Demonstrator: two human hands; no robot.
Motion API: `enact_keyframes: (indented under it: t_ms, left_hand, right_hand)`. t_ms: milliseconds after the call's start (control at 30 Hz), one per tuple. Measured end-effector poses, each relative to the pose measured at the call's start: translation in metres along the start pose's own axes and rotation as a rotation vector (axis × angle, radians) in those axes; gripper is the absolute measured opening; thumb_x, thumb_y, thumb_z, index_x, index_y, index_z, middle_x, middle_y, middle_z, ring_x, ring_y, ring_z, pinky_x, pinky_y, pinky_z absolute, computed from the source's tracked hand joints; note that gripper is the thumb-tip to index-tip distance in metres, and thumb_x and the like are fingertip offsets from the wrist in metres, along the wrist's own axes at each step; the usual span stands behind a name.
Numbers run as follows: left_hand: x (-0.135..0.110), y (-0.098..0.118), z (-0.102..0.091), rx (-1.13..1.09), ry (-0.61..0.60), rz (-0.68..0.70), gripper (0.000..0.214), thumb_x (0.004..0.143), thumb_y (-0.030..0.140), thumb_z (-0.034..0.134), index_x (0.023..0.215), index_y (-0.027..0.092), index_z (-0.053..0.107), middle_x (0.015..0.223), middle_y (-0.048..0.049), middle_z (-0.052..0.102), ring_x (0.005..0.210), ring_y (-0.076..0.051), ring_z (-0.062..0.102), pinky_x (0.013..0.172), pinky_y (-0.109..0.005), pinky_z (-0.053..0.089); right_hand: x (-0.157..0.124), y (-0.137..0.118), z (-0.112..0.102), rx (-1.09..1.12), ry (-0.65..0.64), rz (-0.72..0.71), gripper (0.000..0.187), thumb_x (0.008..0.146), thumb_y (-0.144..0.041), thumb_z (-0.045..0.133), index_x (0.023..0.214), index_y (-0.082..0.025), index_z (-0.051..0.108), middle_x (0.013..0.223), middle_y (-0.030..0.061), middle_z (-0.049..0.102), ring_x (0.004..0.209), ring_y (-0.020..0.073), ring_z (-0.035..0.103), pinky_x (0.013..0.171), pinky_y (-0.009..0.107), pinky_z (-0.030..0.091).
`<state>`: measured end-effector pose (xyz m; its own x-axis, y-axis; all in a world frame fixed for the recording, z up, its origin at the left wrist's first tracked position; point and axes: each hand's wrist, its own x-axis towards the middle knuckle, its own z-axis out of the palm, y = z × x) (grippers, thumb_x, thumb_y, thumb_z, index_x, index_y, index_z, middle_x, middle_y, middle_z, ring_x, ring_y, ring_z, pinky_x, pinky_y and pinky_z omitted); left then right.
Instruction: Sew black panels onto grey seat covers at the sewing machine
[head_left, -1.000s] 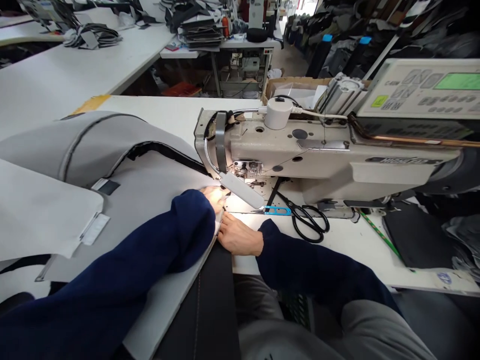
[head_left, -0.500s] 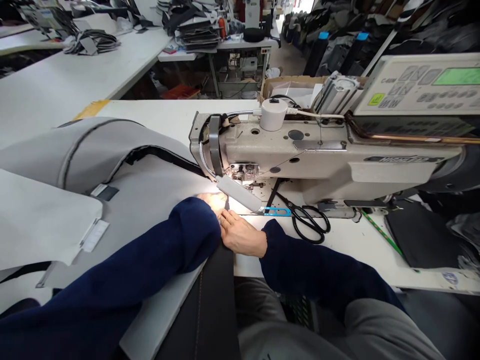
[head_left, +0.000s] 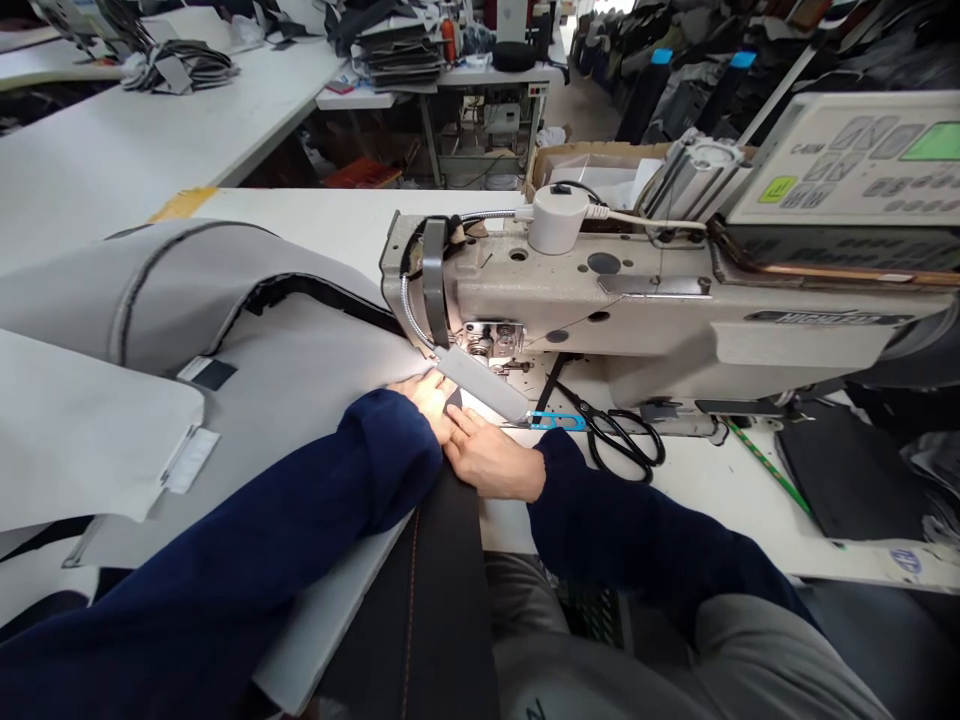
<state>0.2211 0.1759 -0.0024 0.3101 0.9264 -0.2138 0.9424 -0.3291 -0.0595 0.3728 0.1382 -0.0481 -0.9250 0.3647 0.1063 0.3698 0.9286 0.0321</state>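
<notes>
A large grey fabric panel (head_left: 300, 370) with black piping lies across the white table (head_left: 330, 220) and runs under the head of a beige sewing machine (head_left: 600, 310). My left hand (head_left: 429, 396) rests flat on the grey fabric just before the needle, lit by the machine's lamp (head_left: 480, 382). My right hand (head_left: 491, 462) lies beside it, fingers pressed down on the fabric edge and a black strip (head_left: 442, 560) that hangs toward my lap. Both sleeves are dark blue.
Black-handled scissors (head_left: 622, 440) and blue thread snips (head_left: 551, 421) lie right of my hands under the machine arm. A control panel (head_left: 855, 160) stands at the right. A cardboard box (head_left: 592, 165) sits behind the machine. More tables with stacked fabric are farther back.
Both hands have slid forward, closer to the needle, feeding the fabric along. The view has shifted slightly.
</notes>
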Motion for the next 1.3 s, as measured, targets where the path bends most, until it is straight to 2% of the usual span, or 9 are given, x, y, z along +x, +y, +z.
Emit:
enact_keyframes:
  t_ms: [100, 200, 400, 567, 867, 967, 1033, 1133, 1300]
  left_hand:
    - [-0.010, 0.007, 0.004, 0.015, -0.002, -0.022, 0.049, 0.073, 0.028, 0.053, 0.121, 0.017, 0.057, 0.111, -0.0136, 0.060, 0.107, -0.030, 0.056, 0.086, -0.041, 0.048]
    - [-0.014, 0.008, 0.010, 0.021, -0.077, 0.035, 0.046, 0.074, 0.024, 0.050, 0.118, 0.012, 0.057, 0.110, -0.0155, 0.060, 0.107, -0.030, 0.056, 0.088, -0.042, 0.047]
    - [-0.008, 0.005, 0.016, 0.067, -0.200, 0.165, 0.030, 0.079, 0.020, 0.051, 0.104, 0.009, 0.064, 0.107, -0.0157, 0.063, 0.100, -0.028, 0.061, 0.084, -0.037, 0.047]
    - [-0.006, 0.001, 0.015, 0.100, -0.160, 0.182, 0.022, 0.077, 0.020, 0.057, 0.096, 0.012, 0.067, 0.107, -0.0145, 0.064, 0.102, -0.031, 0.060, 0.086, -0.041, 0.045]
    - [0.002, 0.005, 0.006, 0.028, -0.160, 0.032, 0.026, 0.083, 0.023, 0.049, 0.099, 0.009, 0.064, 0.095, -0.0154, 0.066, 0.085, -0.026, 0.064, 0.066, -0.033, 0.043]
    - [0.006, 0.010, 0.004, 0.008, -0.130, 0.024, 0.024, 0.082, 0.019, 0.051, 0.100, 0.008, 0.063, 0.099, -0.0144, 0.065, 0.081, -0.022, 0.063, 0.066, -0.031, 0.041]
    - [0.007, 0.015, 0.002, -0.003, -0.109, 0.021, 0.024, 0.084, 0.018, 0.048, 0.102, 0.009, 0.063, 0.100, -0.0137, 0.065, 0.083, -0.022, 0.062, 0.068, -0.031, 0.041]
    - [-0.007, 0.026, -0.002, -0.017, -0.062, 0.045, 0.030, 0.090, 0.024, 0.044, 0.109, 0.008, 0.061, 0.108, -0.0157, 0.062, 0.099, -0.025, 0.057, 0.079, -0.035, 0.042]
    - [-0.072, 0.033, 0.007, 0.024, 0.079, 0.125, 0.063, 0.087, 0.050, 0.047, 0.136, 0.011, 0.046, 0.119, -0.0183, 0.054, 0.104, -0.031, 0.049, 0.080, -0.043, 0.039]
  right_hand:
    - [-0.008, -0.016, -0.022, 0.031, -0.111, -0.040, 0.063, 0.078, -0.029, 0.059, 0.124, 0.012, 0.047, 0.125, 0.0366, 0.050, 0.124, 0.0446, 0.044, 0.102, 0.059, 0.037]
    - [-0.011, -0.031, -0.033, 0.048, -0.141, -0.014, 0.049, 0.087, -0.021, 0.049, 0.125, 0.010, 0.048, 0.126, 0.0361, 0.050, 0.123, 0.0412, 0.048, 0.098, 0.060, 0.040]
    - [-0.007, -0.033, -0.022, 0.094, -0.121, 0.062, 0.036, 0.093, -0.009, 0.037, 0.121, 0.008, 0.053, 0.126, 0.0333, 0.052, 0.122, 0.0353, 0.051, 0.097, 0.056, 0.044]
    - [-0.003, -0.028, -0.015, 0.126, -0.151, 0.067, 0.037, 0.092, -0.012, 0.040, 0.120, 0.007, 0.054, 0.129, 0.0326, 0.049, 0.123, 0.0381, 0.049, 0.096, 0.057, 0.045]
    - [-0.012, -0.026, -0.032, 0.055, -0.206, -0.046, 0.052, 0.084, -0.019, 0.054, 0.127, 0.009, 0.047, 0.130, 0.0371, 0.046, 0.124, 0.0433, 0.046, 0.098, 0.060, 0.040]
    - [-0.026, -0.048, -0.039, 0.215, -0.256, -0.184, 0.071, 0.072, -0.034, 0.070, 0.131, -0.003, 0.047, 0.134, 0.0339, 0.044, 0.123, 0.0462, 0.046, 0.095, 0.061, 0.040]
    - [-0.031, -0.062, -0.040, 0.280, -0.257, -0.151, 0.064, 0.076, -0.036, 0.067, 0.131, -0.011, 0.048, 0.138, 0.0286, 0.043, 0.127, 0.0428, 0.044, 0.096, 0.059, 0.040]
    - [-0.030, -0.073, -0.040, 0.252, -0.217, -0.022, 0.043, 0.090, -0.027, 0.050, 0.131, -0.012, 0.049, 0.136, 0.0253, 0.047, 0.128, 0.0352, 0.045, 0.099, 0.056, 0.039]
    - [-0.016, -0.078, -0.022, 0.141, -0.117, -0.150, 0.032, 0.091, -0.017, 0.041, 0.116, -0.007, 0.058, 0.111, 0.0244, 0.063, 0.106, 0.0351, 0.059, 0.091, 0.063, 0.039]
